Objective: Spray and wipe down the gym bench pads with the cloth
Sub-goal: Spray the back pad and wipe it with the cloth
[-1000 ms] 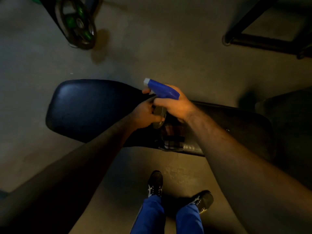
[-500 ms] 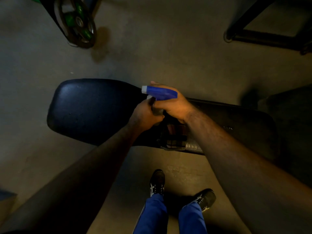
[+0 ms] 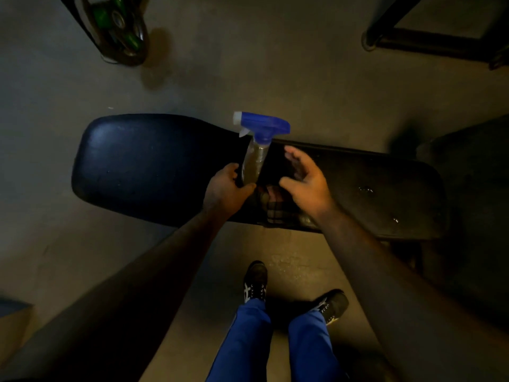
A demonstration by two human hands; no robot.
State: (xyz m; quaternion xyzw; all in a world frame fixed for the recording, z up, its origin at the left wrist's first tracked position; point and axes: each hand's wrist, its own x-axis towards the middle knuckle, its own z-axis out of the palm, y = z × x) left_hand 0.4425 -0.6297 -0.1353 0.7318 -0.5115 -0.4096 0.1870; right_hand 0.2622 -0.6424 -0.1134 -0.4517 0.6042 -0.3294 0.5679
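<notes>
A dark padded gym bench (image 3: 143,166) lies across the middle of the view, its wide pad at the left and a narrower pad (image 3: 380,188) at the right with wet drops on it. My left hand (image 3: 225,188) grips the base of a clear spray bottle (image 3: 252,166) with a blue trigger head, held upright over the bench, nozzle pointing left. My right hand (image 3: 305,180) hovers just right of the bottle, fingers spread, touching nothing. A checked cloth (image 3: 275,208) lies on the bench under my hands, partly hidden.
A weight plate with green marks (image 3: 118,28) leans at the top left. A black metal frame (image 3: 429,42) stands on the floor at the top right. My feet (image 3: 292,293) stand on the concrete floor in front of the bench. A dark object sits at the right edge.
My right hand has let go of the sprayer head and opened. The bottle now stands upright in my left hand alone.
</notes>
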